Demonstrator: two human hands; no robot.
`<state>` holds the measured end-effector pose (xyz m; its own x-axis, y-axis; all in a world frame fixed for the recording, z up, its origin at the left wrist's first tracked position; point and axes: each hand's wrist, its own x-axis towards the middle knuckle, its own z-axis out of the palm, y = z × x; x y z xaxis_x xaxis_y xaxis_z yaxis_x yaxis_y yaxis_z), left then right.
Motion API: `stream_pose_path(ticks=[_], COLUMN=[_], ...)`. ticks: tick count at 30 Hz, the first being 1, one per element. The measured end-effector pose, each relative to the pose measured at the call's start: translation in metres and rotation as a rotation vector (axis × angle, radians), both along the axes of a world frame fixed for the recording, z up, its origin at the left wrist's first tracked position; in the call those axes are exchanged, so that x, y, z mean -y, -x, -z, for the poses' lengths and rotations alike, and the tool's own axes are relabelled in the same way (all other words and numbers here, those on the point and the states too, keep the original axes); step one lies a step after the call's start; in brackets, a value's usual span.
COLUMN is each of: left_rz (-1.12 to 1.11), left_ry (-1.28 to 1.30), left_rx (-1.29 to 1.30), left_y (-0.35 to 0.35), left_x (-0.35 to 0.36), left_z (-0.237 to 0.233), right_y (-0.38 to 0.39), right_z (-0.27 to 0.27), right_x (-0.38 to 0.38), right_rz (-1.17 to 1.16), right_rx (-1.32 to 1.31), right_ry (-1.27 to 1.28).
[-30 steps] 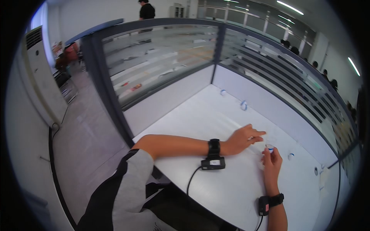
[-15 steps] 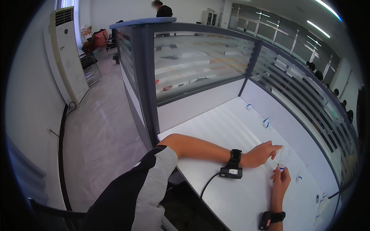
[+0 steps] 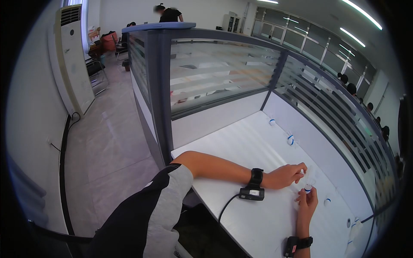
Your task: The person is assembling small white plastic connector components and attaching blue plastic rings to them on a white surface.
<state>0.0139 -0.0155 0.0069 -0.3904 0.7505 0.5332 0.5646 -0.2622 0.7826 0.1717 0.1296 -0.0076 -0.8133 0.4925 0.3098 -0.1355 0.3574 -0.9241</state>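
Observation:
My right hand [image 3: 307, 200] pinches a small white piece with a blue band [image 3: 308, 189] between thumb and fingers, low over the white desk. Pale, thin, see-through strands seem to rise from its top, but they blur into the desktop. Just above and to the left is my left hand [image 3: 287, 175], palm down, its fingers curled together beside those strands. Whatever its fingertips hold is too small to make out. A similar blue-banded piece [image 3: 327, 201] lies right of my right hand. Each wrist wears a black strap with a small box.
Two more blue-banded pieces, one nearer [image 3: 291, 140] and one in the corner [image 3: 272, 122], lie along the far partition [image 3: 223, 101]. Several pale items sit at the desk's right end near a cable hole [image 3: 348, 222]. A black cable [image 3: 224, 207] runs off the desk edge.
The fingers of my left hand, more stretched before, are now curled in. My right hand keeps its hold on the blue-banded piece. The view has shifted slightly; a person behind the partition leans over.

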Motion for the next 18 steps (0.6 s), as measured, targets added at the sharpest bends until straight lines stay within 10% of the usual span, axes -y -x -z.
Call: stream_pose_path(ticks=[18], left_rz=[0.037], left_ry=[0.054], left_rx=[-0.02], left_y=[0.004], left_x=[-0.003], left_z=[0.005], right_y=[0.0], right_z=[0.0], right_x=[0.002], right_rz=[0.124], right_rx=[-0.025], right_ry=[-0.066])
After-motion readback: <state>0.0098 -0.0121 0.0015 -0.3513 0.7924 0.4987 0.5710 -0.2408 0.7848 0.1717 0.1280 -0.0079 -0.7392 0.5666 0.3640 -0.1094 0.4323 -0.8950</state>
